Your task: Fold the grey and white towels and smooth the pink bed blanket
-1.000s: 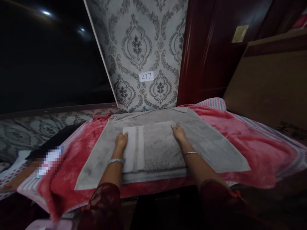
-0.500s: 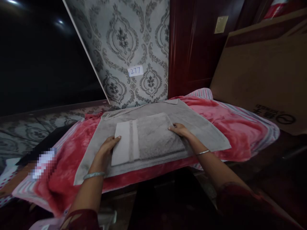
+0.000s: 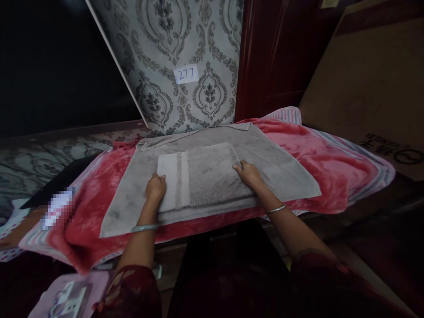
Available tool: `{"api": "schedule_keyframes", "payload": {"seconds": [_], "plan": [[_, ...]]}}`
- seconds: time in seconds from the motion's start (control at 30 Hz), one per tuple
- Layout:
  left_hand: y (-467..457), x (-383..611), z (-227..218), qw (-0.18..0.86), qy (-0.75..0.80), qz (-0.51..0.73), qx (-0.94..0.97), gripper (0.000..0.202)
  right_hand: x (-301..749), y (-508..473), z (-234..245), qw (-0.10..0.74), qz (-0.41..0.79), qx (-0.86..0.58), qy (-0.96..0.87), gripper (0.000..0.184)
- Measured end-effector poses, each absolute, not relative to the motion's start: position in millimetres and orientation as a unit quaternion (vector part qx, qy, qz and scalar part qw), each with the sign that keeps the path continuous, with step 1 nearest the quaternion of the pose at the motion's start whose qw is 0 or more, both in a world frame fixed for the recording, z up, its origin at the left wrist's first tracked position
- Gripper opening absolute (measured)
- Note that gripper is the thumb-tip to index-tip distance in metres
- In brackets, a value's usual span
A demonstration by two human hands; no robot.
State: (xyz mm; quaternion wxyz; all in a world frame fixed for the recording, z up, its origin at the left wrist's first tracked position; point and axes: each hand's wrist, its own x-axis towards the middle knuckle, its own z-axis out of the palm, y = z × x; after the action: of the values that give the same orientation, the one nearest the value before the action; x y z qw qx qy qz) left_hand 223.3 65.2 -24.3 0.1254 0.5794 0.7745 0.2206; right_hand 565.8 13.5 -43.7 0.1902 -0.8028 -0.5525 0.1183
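A folded grey towel (image 3: 212, 174) lies on a larger grey towel (image 3: 278, 176) spread flat. A smooth pale band runs down the folded towel's left end. My left hand (image 3: 155, 187) is closed on its left edge, thumb on top and the other fingers curled. At the opposite edge, my right hand (image 3: 249, 173) pinches the cloth between thumb and fingers, with some fingertips hidden beneath. The folded towel's layers show along its near side.
Under the towels is a red blanket (image 3: 88, 212) with a striped border. A patterned wall with a paper label (image 3: 186, 73) rises behind. A dark screen (image 3: 59, 66) is at left, a cardboard box (image 3: 371, 88) at right. A pink tray (image 3: 96, 282) holding a white device sits low left.
My view has tilted downward, so the towels appear higher. My left hand has curled more tightly around the folded towel's left edge. The right hand keeps its hold on the other edge.
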Motion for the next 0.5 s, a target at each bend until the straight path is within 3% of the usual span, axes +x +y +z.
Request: {"api": "schedule_keyframes", "payload": {"seconds": [0.2,0.3,0.4,0.5], "plan": [[54,201,-22,0.205,0.726,0.257,0.604,0.035,577,2,-42,0.212,0.145,-0.756,-0.602,0.047],[41,196,-25,0.245,0.698,0.282,0.61,0.041,574,-11,-46,0.23,0.143,-0.754,-0.599,0.055],[30,204,-29,0.161,0.723,0.271,0.615,0.048,566,-22,-53,0.25,0.117,-0.756,-0.594,0.063],[21,220,-28,0.064,0.763,0.2,0.612,0.049,561,-25,-60,0.266,0.089,-0.752,-0.596,0.06]]}}
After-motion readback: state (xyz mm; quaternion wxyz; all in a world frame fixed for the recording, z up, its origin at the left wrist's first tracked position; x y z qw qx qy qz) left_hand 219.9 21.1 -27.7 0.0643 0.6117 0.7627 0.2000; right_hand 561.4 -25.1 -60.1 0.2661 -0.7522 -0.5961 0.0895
